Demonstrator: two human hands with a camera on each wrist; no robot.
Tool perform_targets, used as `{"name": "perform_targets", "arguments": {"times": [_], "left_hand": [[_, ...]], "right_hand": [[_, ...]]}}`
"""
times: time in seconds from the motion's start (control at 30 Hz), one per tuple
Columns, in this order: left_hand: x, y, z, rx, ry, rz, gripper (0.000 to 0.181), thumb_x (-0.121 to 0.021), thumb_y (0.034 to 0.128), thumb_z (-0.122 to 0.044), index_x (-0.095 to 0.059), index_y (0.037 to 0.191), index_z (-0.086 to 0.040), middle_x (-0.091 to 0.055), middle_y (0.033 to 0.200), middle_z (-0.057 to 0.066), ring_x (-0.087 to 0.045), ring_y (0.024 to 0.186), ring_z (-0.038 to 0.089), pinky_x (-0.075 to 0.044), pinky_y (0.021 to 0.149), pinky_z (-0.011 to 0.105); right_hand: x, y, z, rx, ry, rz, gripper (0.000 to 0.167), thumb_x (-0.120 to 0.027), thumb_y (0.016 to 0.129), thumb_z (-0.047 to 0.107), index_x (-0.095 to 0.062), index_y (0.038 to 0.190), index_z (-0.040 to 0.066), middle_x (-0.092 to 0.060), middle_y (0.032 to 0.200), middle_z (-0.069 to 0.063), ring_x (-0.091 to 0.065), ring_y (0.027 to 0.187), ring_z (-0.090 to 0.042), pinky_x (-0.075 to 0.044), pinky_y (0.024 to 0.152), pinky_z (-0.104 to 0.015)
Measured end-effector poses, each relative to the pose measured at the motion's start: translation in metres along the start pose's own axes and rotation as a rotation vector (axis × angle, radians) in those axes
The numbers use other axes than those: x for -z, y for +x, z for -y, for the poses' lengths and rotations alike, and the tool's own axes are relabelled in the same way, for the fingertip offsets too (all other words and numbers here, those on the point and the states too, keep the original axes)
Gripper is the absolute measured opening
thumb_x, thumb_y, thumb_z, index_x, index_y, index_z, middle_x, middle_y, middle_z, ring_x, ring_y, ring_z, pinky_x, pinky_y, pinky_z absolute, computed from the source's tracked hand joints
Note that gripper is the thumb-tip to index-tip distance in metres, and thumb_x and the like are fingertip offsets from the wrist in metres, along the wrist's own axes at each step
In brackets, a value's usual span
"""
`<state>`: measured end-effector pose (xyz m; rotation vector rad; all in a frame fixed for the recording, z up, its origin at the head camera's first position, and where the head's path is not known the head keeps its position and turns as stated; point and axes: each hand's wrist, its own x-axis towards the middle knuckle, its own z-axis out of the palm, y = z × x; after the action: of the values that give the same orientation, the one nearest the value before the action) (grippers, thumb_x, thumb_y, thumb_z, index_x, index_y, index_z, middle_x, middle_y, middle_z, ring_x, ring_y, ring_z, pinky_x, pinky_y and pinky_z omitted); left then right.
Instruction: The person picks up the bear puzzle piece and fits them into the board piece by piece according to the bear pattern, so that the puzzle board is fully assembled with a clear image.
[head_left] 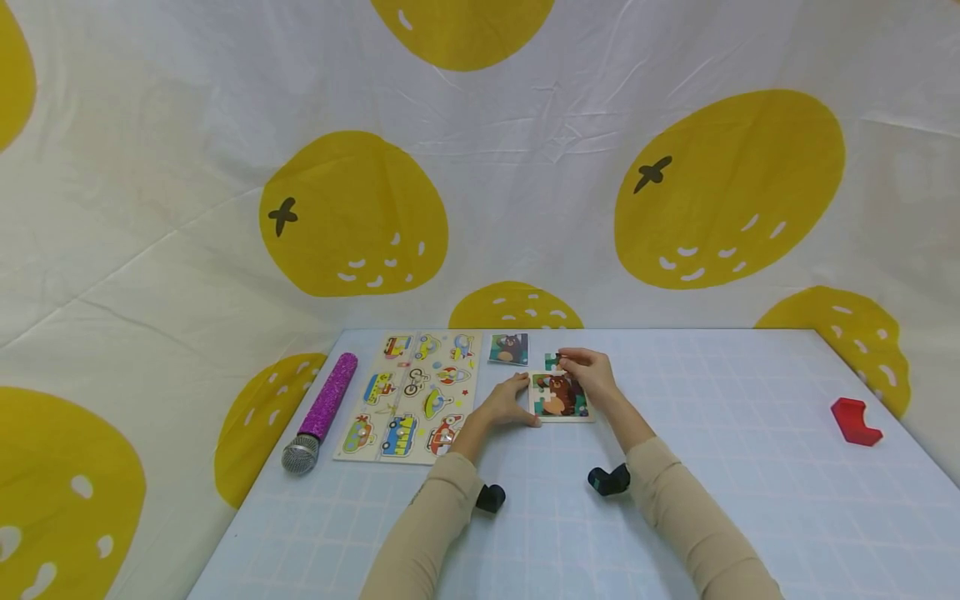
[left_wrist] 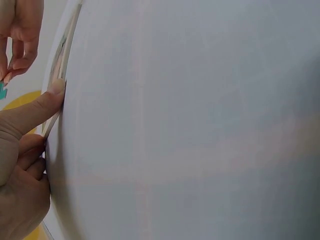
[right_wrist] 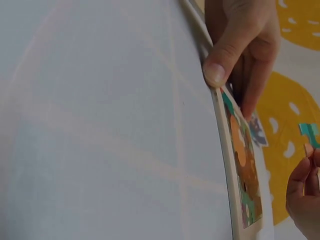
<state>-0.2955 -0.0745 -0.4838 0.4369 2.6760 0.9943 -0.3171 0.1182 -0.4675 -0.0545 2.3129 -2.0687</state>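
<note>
A small jigsaw board [head_left: 562, 419] with a pale frame and a brown bear picture lies on the table. My left hand [head_left: 504, 402] grips its left side; the thumb presses the frame's edge in the left wrist view. Above the board's far edge, my right hand [head_left: 594, 375] pinches a teal-green jigsaw piece [right_wrist: 309, 131] between thumb and fingers, held clear of the board. Part of the bear picture is covered by the right hand in the head view. Just behind the board lies a matching bear picture card [head_left: 508, 349].
Left of the hands lies a vehicle peg puzzle [head_left: 416, 400], with a glittery purple microphone [head_left: 322, 412] beside it. A red curved block [head_left: 855, 422] sits far right. Dark wrist-camera mounts [head_left: 609, 480] stick out below both wrists. A fruit-patterned cloth [head_left: 525, 183] hangs behind the table.
</note>
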Motion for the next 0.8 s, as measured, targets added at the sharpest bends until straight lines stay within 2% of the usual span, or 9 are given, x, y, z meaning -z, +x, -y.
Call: {"name": "perform_targets", "arguments": {"times": [0.1, 0.23, 0.3, 0.47, 0.6, 0.8], "left_hand": [[0.0, 0.0, 0.0, -0.002, 0.004, -0.001, 0.087, -0.083, 0.0708, -0.022, -0.038, 0.142, 0.001, -0.03, 0.152, 0.009, -0.021, 0.142, 0.026, -0.019, 0.115, 0.038], [0.0, 0.0, 0.0, 0.0, 0.004, -0.002, 0.087, -0.083, 0.0706, -0.022, -0.039, 0.141, 0.001, -0.031, 0.152, 0.009, -0.021, 0.142, 0.026, -0.019, 0.115, 0.038], [0.0, 0.001, 0.0, 0.004, 0.0, -0.002, 0.087, -0.084, 0.0705, -0.022, -0.039, 0.141, 0.0, -0.03, 0.152, 0.008, -0.021, 0.142, 0.026, -0.019, 0.115, 0.038], [-0.001, 0.001, 0.001, 0.028, -0.037, -0.017, 0.092, -0.084, 0.0693, -0.021, -0.035, 0.145, -0.006, -0.032, 0.151, 0.01, -0.024, 0.141, 0.027, -0.022, 0.114, 0.04], [-0.002, 0.001, 0.003, 0.027, -0.067, -0.032, 0.096, -0.086, 0.0676, -0.021, -0.032, 0.147, -0.01, -0.035, 0.149, 0.011, -0.03, 0.138, 0.028, -0.026, 0.113, 0.042], [-0.003, 0.002, 0.004, 0.025, -0.055, -0.035, 0.095, -0.086, 0.0673, -0.021, -0.033, 0.146, -0.01, -0.036, 0.149, 0.011, -0.031, 0.138, 0.028, -0.026, 0.113, 0.041]], "right_hand": [[-0.001, 0.001, 0.0, -0.011, 0.006, -0.018, 0.032, -0.059, 0.092, 0.007, -0.059, 0.121, -0.008, -0.066, 0.091, -0.005, -0.062, 0.088, -0.028, -0.055, 0.075, -0.025], [-0.003, 0.002, -0.003, -0.017, 0.013, -0.018, 0.033, -0.058, 0.092, 0.004, -0.058, 0.122, -0.006, -0.065, 0.086, -0.003, -0.063, 0.077, -0.02, -0.054, 0.069, -0.022], [-0.005, 0.001, -0.004, -0.014, 0.013, -0.008, 0.032, -0.057, 0.092, 0.002, -0.058, 0.123, -0.006, -0.066, 0.09, -0.008, -0.063, 0.076, -0.02, -0.055, 0.068, -0.022], [-0.011, -0.003, -0.007, 0.003, -0.068, 0.028, 0.033, -0.057, 0.092, 0.003, -0.058, 0.123, -0.007, -0.063, 0.107, -0.023, -0.065, 0.079, -0.024, -0.055, 0.07, -0.022], [-0.015, -0.001, -0.01, 0.033, -0.086, 0.03, 0.035, -0.06, 0.089, 0.001, -0.056, 0.122, -0.011, -0.066, 0.101, -0.024, -0.068, 0.077, -0.024, -0.057, 0.07, -0.028], [-0.017, 0.001, -0.014, 0.053, -0.039, 0.015, 0.034, -0.064, 0.086, -0.001, -0.057, 0.117, -0.014, -0.067, 0.096, -0.025, -0.069, 0.075, -0.021, -0.058, 0.07, -0.029]]}}
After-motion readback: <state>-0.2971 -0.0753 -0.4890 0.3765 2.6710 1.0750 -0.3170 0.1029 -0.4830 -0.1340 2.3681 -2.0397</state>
